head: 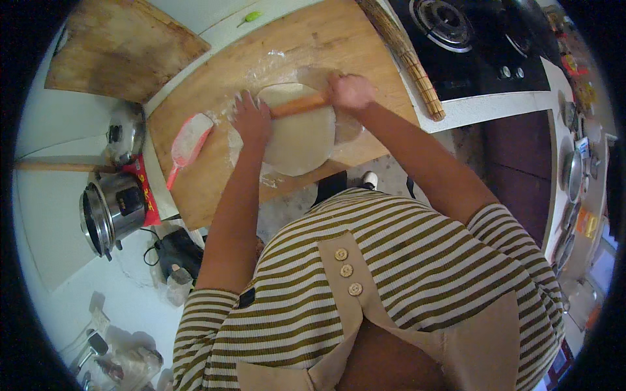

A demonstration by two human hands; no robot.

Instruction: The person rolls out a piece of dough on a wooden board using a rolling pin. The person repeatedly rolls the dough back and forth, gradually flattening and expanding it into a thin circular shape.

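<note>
A wide, thin sheet of pale dough lies on a floured wooden board, its near edge by the board's front. Across the dough's upper part runs a wooden rolling pin. My right hand, blurred, is closed around the pin's right end. My left hand is palm down with fingers spread at the dough's left edge, against the pin's left end. Whether the pin reaches under that palm is hidden. Left of it rests a red scoop of flour.
A rolled bamboo mat lies along the board's right side, beside a black gas hob. Another wooden board stands at upper left. A metal cooker and a green pepper are near the work board.
</note>
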